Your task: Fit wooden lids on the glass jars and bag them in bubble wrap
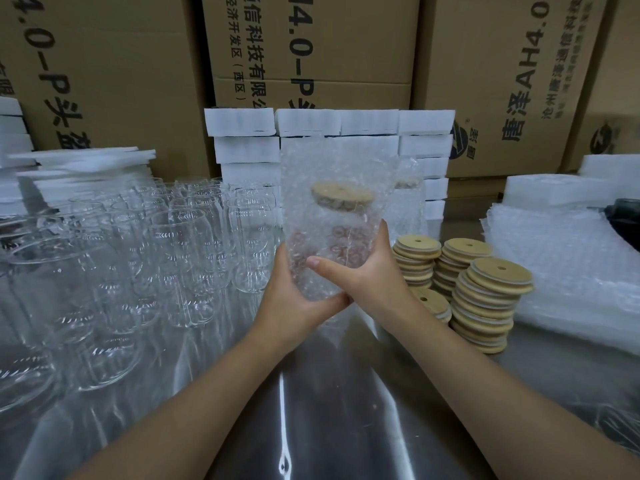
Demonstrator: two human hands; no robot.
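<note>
Polished steel bench [329, 393] lies nearest, with both forearms reaching over it. Brown cartons [114, 64] wall off the far side; the print runs sideways and reads "4.0-P" on the left and middle ones and "AH4.0" with Chinese characters on the right one.

A flat pile of bubble-wrap bags [561, 271] lies on the bench at right. White foam blocks [304, 123] are stacked at centre rear, and foam sheets [86, 157] at left rear. Empty glass jars [180, 244] stand upright in close rows across the left half of the bench, with no lids on. Stacks of wooden lids [485, 299], each lid with a small hole, stand just right of centre.

Above the bench at centre, one bubble-wrap bag [336, 161] is held upright. It contains a glass jar [332, 237] with a wooden lid [341, 195] fitted. The left hand [294, 299] grips the bag's lower left side, thumb beneath. The right hand [374, 271] grips its lower right side, thumb across the front. A second bagged, lidded jar [408, 188] stands just behind.
</note>
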